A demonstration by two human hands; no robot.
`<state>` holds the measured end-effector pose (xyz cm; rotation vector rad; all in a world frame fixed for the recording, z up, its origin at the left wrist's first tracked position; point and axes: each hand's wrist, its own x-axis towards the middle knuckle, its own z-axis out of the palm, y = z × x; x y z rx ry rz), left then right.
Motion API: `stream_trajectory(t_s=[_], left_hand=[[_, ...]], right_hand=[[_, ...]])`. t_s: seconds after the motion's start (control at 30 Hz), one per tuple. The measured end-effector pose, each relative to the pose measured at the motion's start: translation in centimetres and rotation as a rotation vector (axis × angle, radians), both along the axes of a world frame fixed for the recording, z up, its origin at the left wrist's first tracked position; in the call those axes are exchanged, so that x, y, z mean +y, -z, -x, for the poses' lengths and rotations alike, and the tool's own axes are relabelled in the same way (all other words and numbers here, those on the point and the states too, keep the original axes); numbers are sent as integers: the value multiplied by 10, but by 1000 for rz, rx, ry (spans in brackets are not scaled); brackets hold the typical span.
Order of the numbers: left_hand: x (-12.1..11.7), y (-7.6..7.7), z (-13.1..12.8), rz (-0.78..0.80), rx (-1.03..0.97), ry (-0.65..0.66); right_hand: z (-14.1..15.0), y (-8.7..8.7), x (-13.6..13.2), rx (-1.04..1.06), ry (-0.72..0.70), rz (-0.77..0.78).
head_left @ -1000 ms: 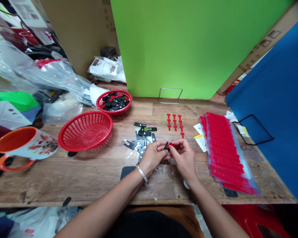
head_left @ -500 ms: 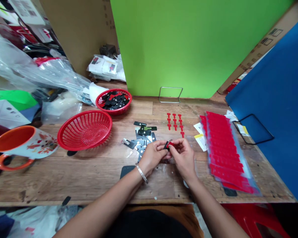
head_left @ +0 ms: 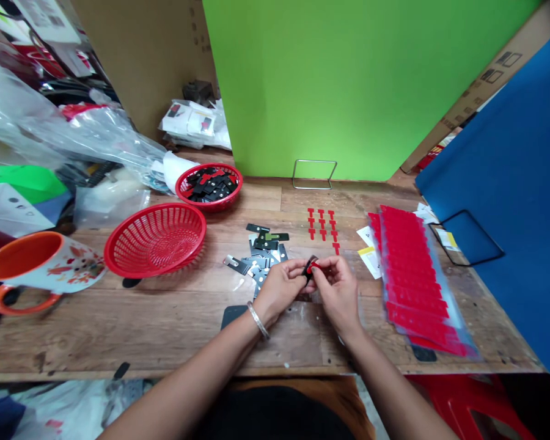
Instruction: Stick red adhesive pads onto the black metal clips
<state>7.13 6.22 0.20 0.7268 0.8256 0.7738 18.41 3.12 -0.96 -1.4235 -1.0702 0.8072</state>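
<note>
Where the table (head_left: 165, 333) begins at the left, an orange-rimmed mug (head_left: 80, 263) stands with its handle toward the near edge. Just beside it is a large red basket (head_left: 119, 260) with slatted sides, and behind that, a little to the right, a small red basket (head_left: 211, 208) holds a heap of black and red pieces. Next comes a loose pile of flat metal pieces (head_left: 261, 261), grey and black, some overlapping, lying on the table just beyond the left hand (head_left: 282, 287). That hand, with a bracelet (head_left: 258, 320) at its wrist, has its thumb and fingers closed on a dark piece (head_left: 307, 272). Against it sits a small red piece (head_left: 315, 265), pinched by the right hand (head_left: 338, 290); the two hands meet over the table, and how the two pieces fit together is too small to tell. Beyond the hands, red T-shaped pieces (head_left: 322, 224) lie spaced out in three columns, the rightmost one piece longer, and farther back a silver wire stand (head_left: 312, 188) rests before a green panel (head_left: 316, 91). To their right are small white cards (head_left: 370, 263), then clear bags of red strips (head_left: 415, 275) in an overlapping stack, and last a black wire stand (head_left: 479, 264) by a blue panel (head_left: 508, 183)
</note>
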Motion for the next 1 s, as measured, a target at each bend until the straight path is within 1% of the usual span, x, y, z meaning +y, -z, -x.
stream_trajectory(t_s=[0.17, 0.3, 0.5, 0.57, 0.67, 0.77, 0.93, 1.0], left_hand=[[1, 0, 3, 30, -9, 6], [1, 1, 4, 35, 5, -18], [0, 4, 1, -3, 66, -81], [-1, 3, 0, -25, 48, -96], [-3, 1, -2, -48, 25, -99], [-5, -2, -4, -53, 48, -96], [-6, -2, -7, -53, 72, -93], [-6, -2, -8, -53, 74, -92]], right_hand=[[0, -1, 1, -32, 16, -13], [1, -1, 1, -35, 17, -8], [5, -2, -4, -52, -39, -4], [6, -4, -6, -100, -20, -26], [5, -9, -5, -198, 46, -84], [0, -14, -1, -246, 106, -121], [-5, -13, 2, -118, 33, 7], [-5, -13, 2, -91, 34, 28]])
